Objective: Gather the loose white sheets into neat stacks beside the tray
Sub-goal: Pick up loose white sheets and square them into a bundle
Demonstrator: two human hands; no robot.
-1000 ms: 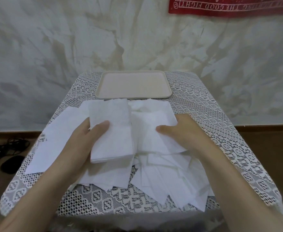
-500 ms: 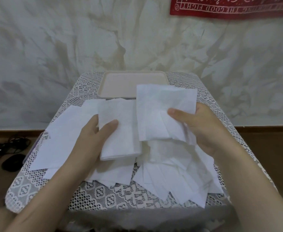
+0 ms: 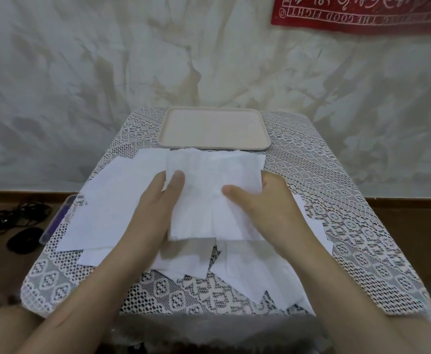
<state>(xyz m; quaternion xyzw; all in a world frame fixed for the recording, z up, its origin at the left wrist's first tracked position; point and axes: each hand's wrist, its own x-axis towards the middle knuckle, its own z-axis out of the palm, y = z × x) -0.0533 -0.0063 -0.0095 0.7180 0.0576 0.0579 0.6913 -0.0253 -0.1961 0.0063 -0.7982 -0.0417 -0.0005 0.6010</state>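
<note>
A small stack of white sheets (image 3: 209, 190) is held between both hands over the middle of the table, just in front of the beige tray (image 3: 214, 146). My left hand (image 3: 155, 208) grips the stack's left edge, thumb on top and fingers beneath. My right hand (image 3: 268, 208) grips the right edge the same way. More loose white sheets (image 3: 112, 208) lie spread on the lace tablecloth to the left, and others (image 3: 255, 274) fan out below and to the right of the stack.
The tray sits empty at the table's far edge against a marbled wall. The lace-covered table (image 3: 349, 226) is small, with bare cloth on its right side. Black cables and a dark mouse (image 3: 23, 238) lie on the floor at left.
My right hand lifted one sheet from the right pile, carried it left and laid it on the stack held by my left hand. Both hands now hold that stack together.
</note>
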